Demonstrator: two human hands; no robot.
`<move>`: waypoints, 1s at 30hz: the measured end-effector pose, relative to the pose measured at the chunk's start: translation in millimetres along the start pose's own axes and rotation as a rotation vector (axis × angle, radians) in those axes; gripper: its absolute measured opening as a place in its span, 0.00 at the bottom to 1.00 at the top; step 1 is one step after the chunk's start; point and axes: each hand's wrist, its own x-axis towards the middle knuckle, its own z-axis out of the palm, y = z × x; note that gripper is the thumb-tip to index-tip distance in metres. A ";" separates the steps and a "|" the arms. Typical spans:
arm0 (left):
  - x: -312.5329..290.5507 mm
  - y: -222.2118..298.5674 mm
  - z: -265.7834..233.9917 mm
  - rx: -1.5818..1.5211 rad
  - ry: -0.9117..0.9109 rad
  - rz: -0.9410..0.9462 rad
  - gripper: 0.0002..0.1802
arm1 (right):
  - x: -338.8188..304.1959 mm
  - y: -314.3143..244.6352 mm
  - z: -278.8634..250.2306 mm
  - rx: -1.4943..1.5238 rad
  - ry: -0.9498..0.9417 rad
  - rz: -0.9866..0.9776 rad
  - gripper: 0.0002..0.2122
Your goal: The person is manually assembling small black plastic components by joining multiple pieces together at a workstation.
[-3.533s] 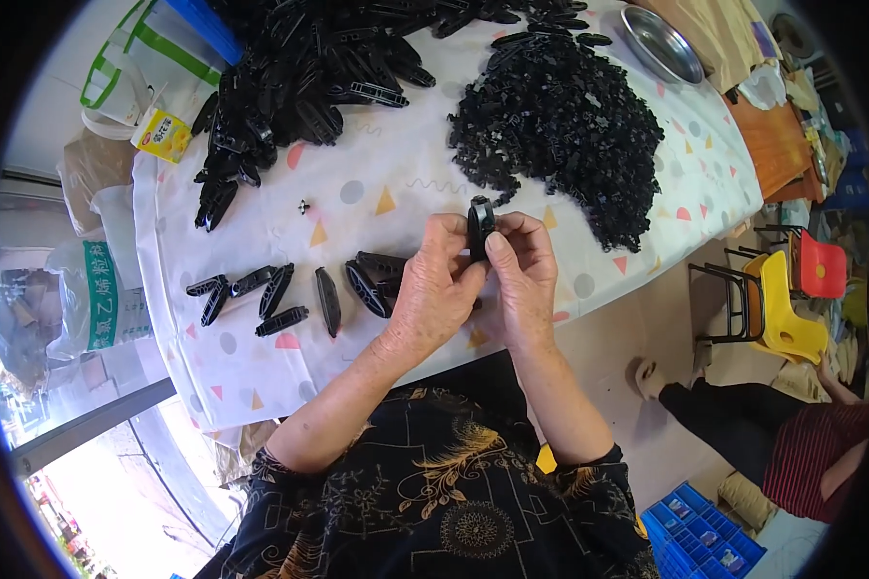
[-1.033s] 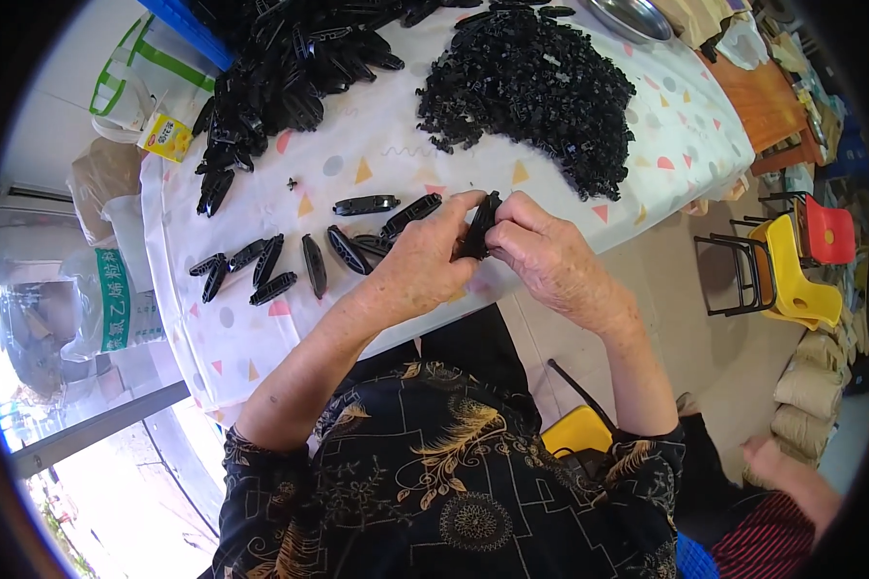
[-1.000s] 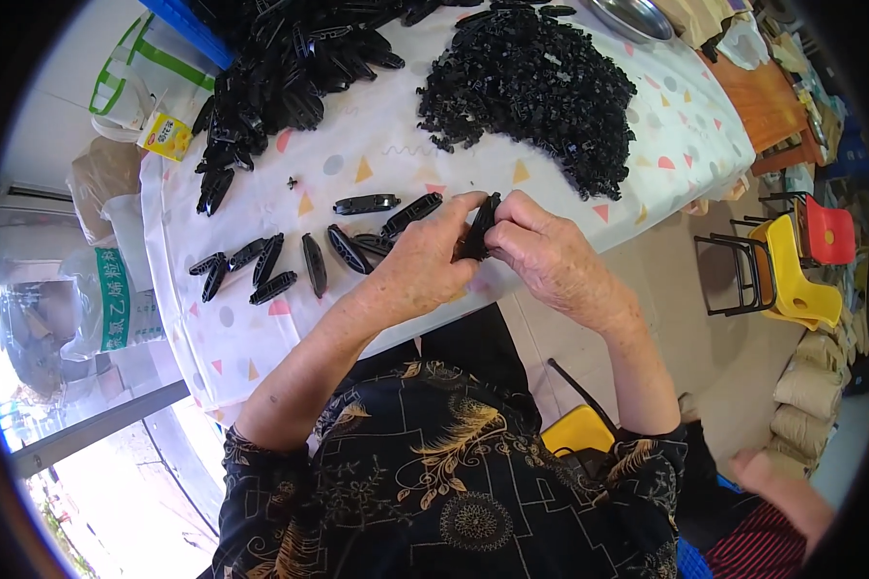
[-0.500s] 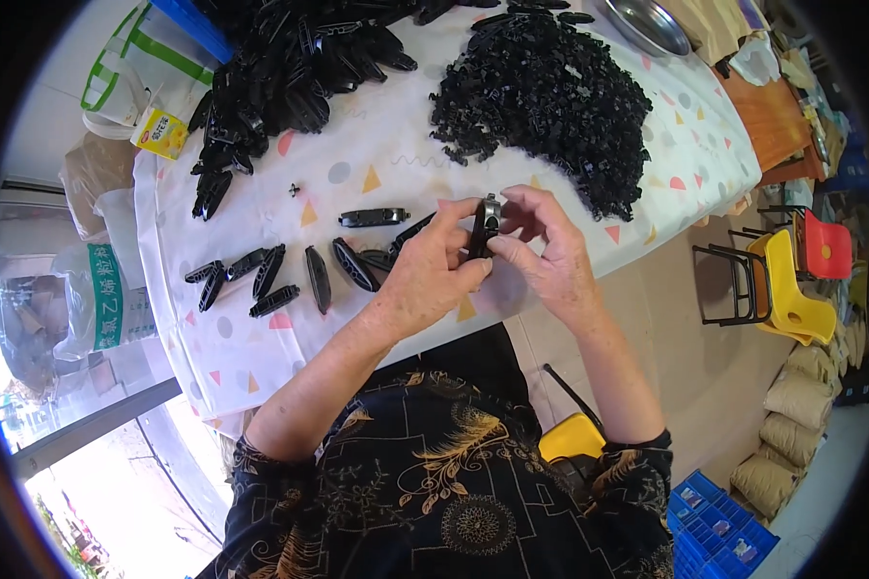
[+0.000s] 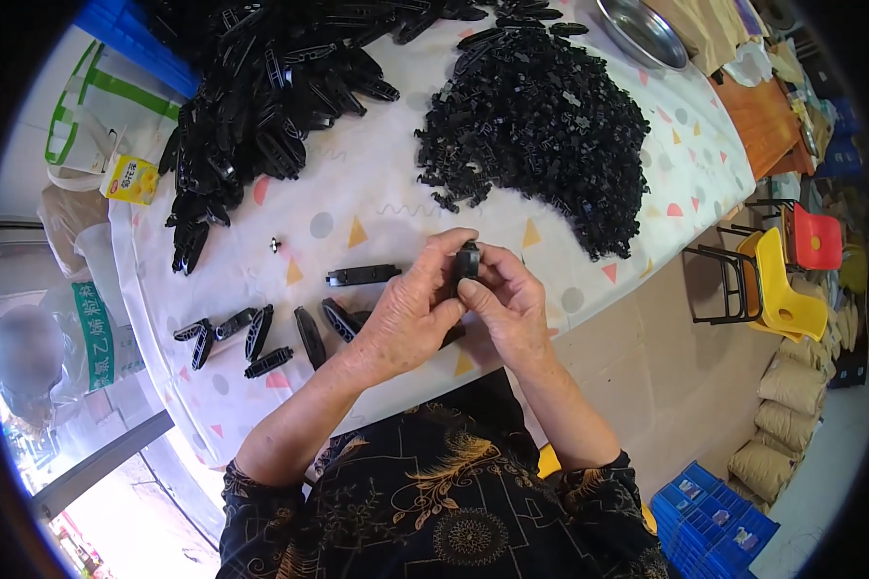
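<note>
White cloth dotted with coloured triangles and circles covers the surface (image 5: pixel 377 207), which runs from the upper left of the frame to the right of centre. Below and right of it lies a bare tan floor (image 5: pixel 647 376). At the right edge stand a yellow chair (image 5: pixel 782 289) and a red chair (image 5: pixel 816 236), with tan sacks (image 5: pixel 792 405) stacked under them, and blue crates (image 5: pixel 710 511) sit at the lower right. A metal bowl (image 5: pixel 642 29) rests at the top right of the surface; what it holds cannot be told. A white and green bag (image 5: pixel 87 125) and a small yellow box (image 5: pixel 130 179) lie at the upper left.

Two loose heaps fill the top of the surface: long black plastic parts (image 5: pixel 261 96) at the upper left, and a mound of small black clips (image 5: pixel 541 125) at upper centre. A row of finished black pieces (image 5: pixel 261 338) lies at left of centre, one more black piece (image 5: pixel 362 275) just above them.

At the centre, the left hand (image 5: pixel 406 314) and the right hand (image 5: pixel 507 304) meet, both pinching one small black plastic part (image 5: pixel 466 262) held between their fingertips just above the near edge of the surface.
</note>
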 end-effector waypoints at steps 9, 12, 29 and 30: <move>-22.6 19.7 -17.8 1.139 0.149 0.433 0.20 | 10.3 -25.8 -47.8 -0.578 -0.045 -0.021 0.19; -28.8 13.1 -21.1 1.242 0.118 0.366 0.21 | 13.0 -27.5 -37.8 -1.097 -0.324 -0.343 0.32; -150.1 -21.6 -155.2 1.412 0.494 0.233 0.16 | 59.7 66.5 127.7 -1.286 -0.889 -0.588 0.47; -158.8 -23.3 -166.0 1.404 0.510 0.221 0.15 | 61.2 71.4 140.4 -1.297 -0.900 -0.601 0.47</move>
